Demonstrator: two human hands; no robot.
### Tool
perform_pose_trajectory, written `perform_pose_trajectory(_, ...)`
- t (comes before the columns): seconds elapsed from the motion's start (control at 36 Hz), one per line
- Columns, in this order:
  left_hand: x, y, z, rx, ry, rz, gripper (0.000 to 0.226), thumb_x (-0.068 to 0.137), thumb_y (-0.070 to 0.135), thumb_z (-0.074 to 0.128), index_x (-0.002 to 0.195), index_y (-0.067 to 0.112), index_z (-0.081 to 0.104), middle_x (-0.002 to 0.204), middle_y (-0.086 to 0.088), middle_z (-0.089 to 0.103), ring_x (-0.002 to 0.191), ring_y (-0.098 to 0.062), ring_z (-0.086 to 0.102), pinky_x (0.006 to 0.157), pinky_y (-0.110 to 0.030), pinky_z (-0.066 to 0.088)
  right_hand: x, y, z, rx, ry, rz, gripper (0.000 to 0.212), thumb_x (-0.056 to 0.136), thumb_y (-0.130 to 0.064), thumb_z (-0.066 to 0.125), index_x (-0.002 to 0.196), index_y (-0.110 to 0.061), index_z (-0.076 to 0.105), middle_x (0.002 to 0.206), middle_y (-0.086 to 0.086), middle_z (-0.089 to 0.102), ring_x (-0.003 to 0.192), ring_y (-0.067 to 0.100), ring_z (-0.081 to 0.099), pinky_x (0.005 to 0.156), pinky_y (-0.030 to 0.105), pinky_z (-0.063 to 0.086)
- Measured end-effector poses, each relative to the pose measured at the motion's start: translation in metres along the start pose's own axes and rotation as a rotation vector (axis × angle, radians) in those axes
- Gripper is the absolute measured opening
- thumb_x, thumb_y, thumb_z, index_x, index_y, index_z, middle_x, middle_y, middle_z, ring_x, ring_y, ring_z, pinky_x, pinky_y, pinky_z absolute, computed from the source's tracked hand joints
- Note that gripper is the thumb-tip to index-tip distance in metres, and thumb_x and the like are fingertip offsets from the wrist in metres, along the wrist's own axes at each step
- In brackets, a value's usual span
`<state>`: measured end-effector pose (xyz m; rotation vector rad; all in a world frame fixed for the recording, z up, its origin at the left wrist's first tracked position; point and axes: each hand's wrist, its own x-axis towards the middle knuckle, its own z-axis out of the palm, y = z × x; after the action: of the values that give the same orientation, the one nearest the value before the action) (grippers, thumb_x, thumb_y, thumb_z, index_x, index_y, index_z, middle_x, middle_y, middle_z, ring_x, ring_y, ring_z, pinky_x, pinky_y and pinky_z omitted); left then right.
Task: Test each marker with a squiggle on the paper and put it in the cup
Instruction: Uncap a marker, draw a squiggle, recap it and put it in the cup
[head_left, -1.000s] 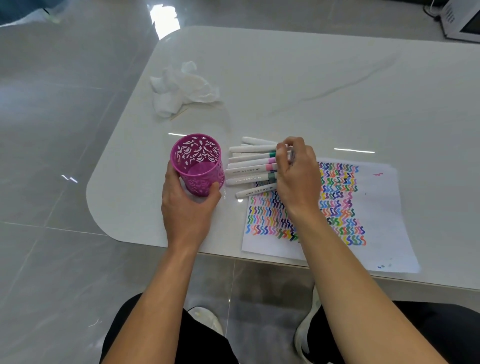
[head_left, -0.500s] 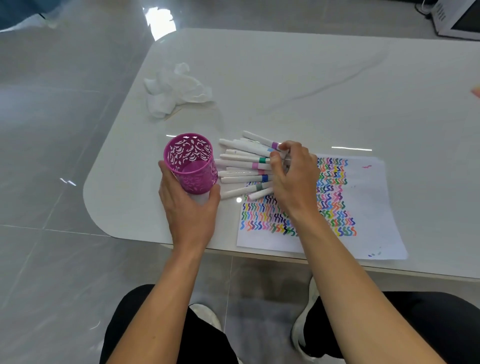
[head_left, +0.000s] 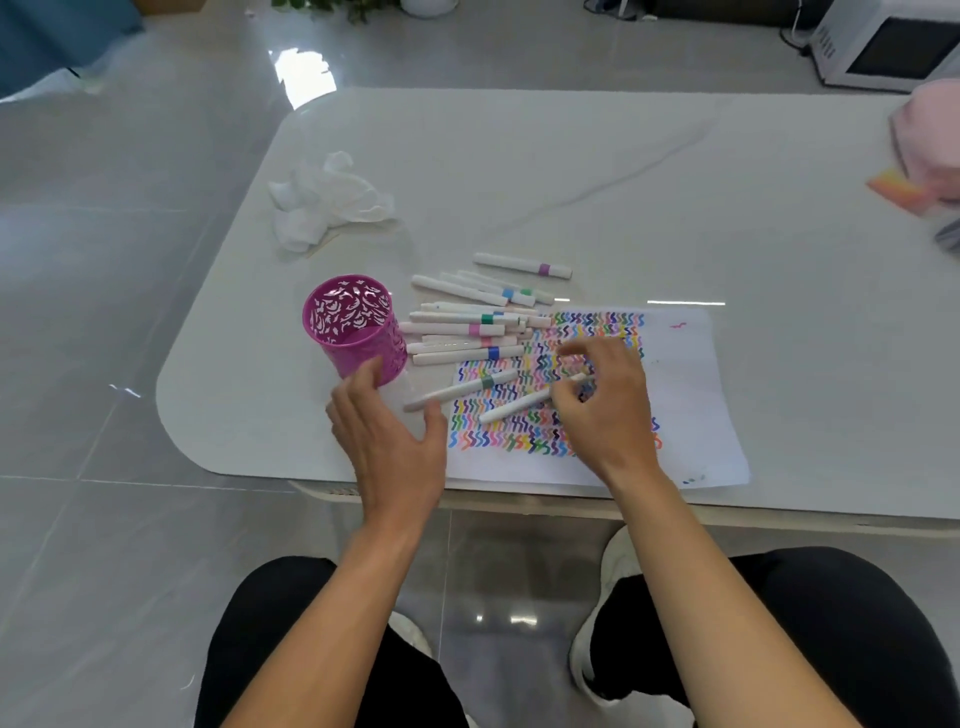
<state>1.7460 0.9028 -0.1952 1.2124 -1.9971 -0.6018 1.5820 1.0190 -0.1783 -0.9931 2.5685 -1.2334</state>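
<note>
Cup (head_left: 356, 327): magenta, perforated, is standing upright on the counter (head_left: 571, 171), left of centre in the frame. No marker is showing inside it.

Markers (head_left: 467, 327): a loose pile of white capped pens is lying just right of the cup, reaching onto the upper left corner of the paper (head_left: 680, 395). One purple-banded pen (head_left: 522, 265) is lying apart, above the pile. One green-banded pen (head_left: 462, 389) is lying slantwise below the pile, half on the paper and half on the counter.

Paper: it is lying flat at centre right, near the counter's lower edge, its left part filled with rows of coloured squiggles.

Left hand (head_left: 389, 441): it is hovering below the cup with fingers spread, grip wide and holding nothing. The fingertips are just beside the cup's lower wall; whether they are touching cannot be told. The thumb is lying close to the green-banded pen's lower end.

Right hand (head_left: 605, 405): it is sitting over the squiggles, fingers curled, grip narrow, pinching the upper end of one marker (head_left: 519, 405) that is slanting down to the left over the paper. The hand is blurred.

Elsewhere: a crumpled tissue (head_left: 327, 200) is lying at the counter's upper left.
</note>
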Motion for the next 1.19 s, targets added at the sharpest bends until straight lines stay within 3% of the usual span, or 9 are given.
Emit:
perform_pose_trajectory(0.06,-0.006,0.004,0.003,0.003,-0.042,0.054,0.058,0.083,0.02,0.073,0.133,0.013,0.044,0.115,0.0,0.046,0.108,-0.018,0.044,0.098,-0.026,0.03,-0.01,0.006,-0.002,-0.086,-0.054,-0.05,0.023,0.084,-0.007,0.074,0.105,-0.016,0.073,0.109,-0.002,0.063,0.107,0.02,0.054,0.102,0.033,0.044)
perform_pose_trajectory(0.14,-0.011,0.006,0.007,0.009,-0.144,0.179,0.041,0.089,0.019,0.07,0.127,0.016,0.055,0.104,0.007,0.05,0.099,-0.014,0.047,0.089,-0.034,0.043,-0.019,0.013,-0.004,-0.14,-0.087,-0.075,0.024,0.083,-0.007,0.077,0.105,-0.014,0.078,0.111,0.002,0.066,0.11,0.023,0.056,0.102,0.01,0.026)
perform_pose_trajectory(0.19,-0.013,0.006,0.01,0.025,-0.202,0.26,0.032,0.092,0.018,0.069,0.122,0.018,0.061,0.104,0.007,0.056,0.099,-0.016,0.051,0.086,-0.039,0.047,-0.02,0.015,-0.004,-0.159,-0.093,-0.093,0.026,0.087,-0.007,0.075,0.112,-0.013,0.078,0.115,0.003,0.066,0.112,0.023,0.055,0.1,0.018,0.032)
perform_pose_trajectory(0.33,-0.016,0.01,0.023,0.11,-0.277,0.373,0.032,0.091,0.021,0.07,0.123,0.017,0.069,0.11,0.003,0.059,0.104,-0.018,0.053,0.089,-0.03,0.04,-0.011,0.018,-0.005,-0.221,-0.102,-0.119,0.033,0.095,-0.006,0.069,0.128,-0.007,0.071,0.116,0.008,0.064,0.112,0.025,0.054,0.098,0.04,0.052)
perform_pose_trajectory(0.53,-0.017,0.022,0.033,0.166,-0.28,0.335,0.028,0.091,0.021,0.068,0.118,0.014,0.07,0.107,0.0,0.06,0.101,-0.02,0.053,0.087,-0.031,0.043,-0.004,0.021,-0.012,-0.23,-0.108,-0.091,0.016,0.094,-0.014,0.075,0.111,-0.014,0.076,0.113,0.003,0.062,0.11,0.019,0.05,0.094,0.031,0.049)
perform_pose_trajectory(0.67,-0.019,0.033,0.038,0.155,-0.272,0.36,0.027,0.093,0.023,0.067,0.12,0.017,0.068,0.109,0.001,0.059,0.103,-0.019,0.051,0.086,-0.035,0.049,-0.006,0.019,-0.025,-0.073,-0.136,-0.054,0.014,0.097,-0.016,0.072,0.111,-0.016,0.075,0.108,0.001,0.067,0.105,0.018,0.054,0.089,0.023,0.042)
perform_pose_trajectory(0.78,-0.021,0.04,0.039,0.178,-0.265,0.395,0.027,0.094,0.026,0.067,0.12,0.017,0.067,0.111,0.001,0.058,0.104,-0.018,0.05,0.086,-0.033,0.045,-0.01,0.016,-0.035,0.167,-0.138,0.028,0.014,0.096,-0.016,0.074,0.11,-0.019,0.075,0.104,-0.005,0.066,0.094,0.005,0.059,0.078,0.007,0.045)
perform_pose_trajectory(0.92,-0.024,0.055,0.034,0.175,-0.235,0.417,0.018,0.096,0.025,0.065,0.11,0.015,0.07,0.104,-0.001,0.062,0.098,-0.018,0.052,0.081,-0.032,0.043,-0.012,0.016,-0.041,0.46,-0.142,0.169,0.018,0.094,-0.017,0.076,0.111,-0.021,0.075,0.1,-0.007,0.072,0.09,0.009,0.07,0.08,0.022,0.06)
perform_pose_trajectory(1.19,-0.035,0.087,0.026,0.046,-0.261,0.363,0.008,0.094,0.021,0.067,0.097,0.014,0.069,0.097,-0.001,0.064,0.095,-0.022,0.054,0.082,-0.033,0.042,-0.013,0.013,-0.043,0.781,-0.037,0.313,0.009,0.094,-0.027,0.076,0.102,-0.03,0.078,0.093,-0.011,0.079,0.086,0.008,0.073,0.078,0.025,0.062)
